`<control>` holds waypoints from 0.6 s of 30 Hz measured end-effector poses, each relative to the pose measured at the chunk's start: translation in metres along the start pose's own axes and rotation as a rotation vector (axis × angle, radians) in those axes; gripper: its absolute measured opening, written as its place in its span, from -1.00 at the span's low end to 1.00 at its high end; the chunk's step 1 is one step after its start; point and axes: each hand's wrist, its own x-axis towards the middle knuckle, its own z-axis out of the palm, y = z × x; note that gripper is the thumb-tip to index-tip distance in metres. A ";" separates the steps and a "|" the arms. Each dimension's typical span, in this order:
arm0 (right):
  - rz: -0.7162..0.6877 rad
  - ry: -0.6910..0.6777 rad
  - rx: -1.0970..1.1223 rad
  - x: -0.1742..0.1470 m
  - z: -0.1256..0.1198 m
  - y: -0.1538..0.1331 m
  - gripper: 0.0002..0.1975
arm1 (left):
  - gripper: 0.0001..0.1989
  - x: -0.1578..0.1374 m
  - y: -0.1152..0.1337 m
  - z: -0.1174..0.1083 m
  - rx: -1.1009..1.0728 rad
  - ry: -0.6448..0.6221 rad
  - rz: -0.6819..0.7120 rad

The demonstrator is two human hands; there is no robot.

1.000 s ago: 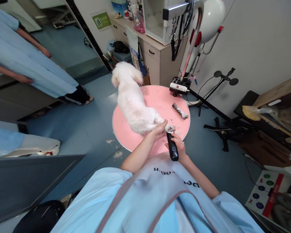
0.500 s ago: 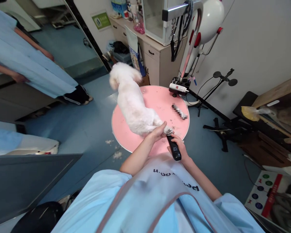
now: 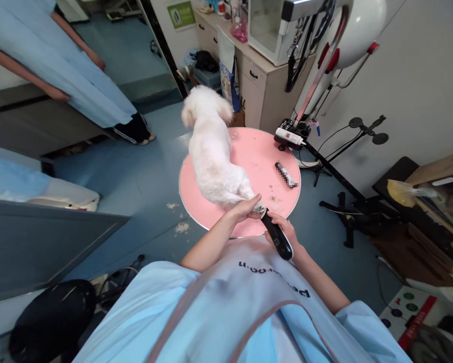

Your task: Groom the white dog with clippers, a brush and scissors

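A white dog (image 3: 213, 146) stands on a round pink table (image 3: 255, 146), its head turned away from me. One of its hind legs stretches back towards me, and my left hand (image 3: 246, 208) is closed around it near the paw (image 3: 260, 207). Black hair clippers (image 3: 276, 237) are gripped in my right hand (image 3: 286, 228), their head against the paw. My fingers partly hide both the leg and the clippers' far side. A blurred-out long object (image 3: 286, 175) lies on the table to the right, with tufts of cut hair around.
A white tube (image 3: 289, 136) rests on a holder at the table's back right edge. Behind stands a cabinet (image 3: 255, 83); a metal arm (image 3: 305, 10) with hanging straps rises at right. A person in a blue gown (image 3: 78, 65) stands left. A black stool (image 3: 52, 317) is lower left.
The clippers have tilted, their rear end swinging right and down with my right hand. The dog's head has turned to face more straight ahead. My view has shifted slightly.
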 end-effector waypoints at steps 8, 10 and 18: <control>-0.007 -0.107 0.062 0.009 -0.008 0.018 -0.62 | -0.52 0.008 -0.007 -0.006 -0.047 0.014 0.056; -0.001 -0.128 0.078 0.011 -0.008 0.022 -0.63 | -0.52 0.009 -0.008 -0.008 -0.049 0.013 0.058; 0.229 -0.075 0.183 0.024 0.002 0.016 -0.63 | -0.56 0.023 -0.013 -0.015 -0.270 -0.027 0.394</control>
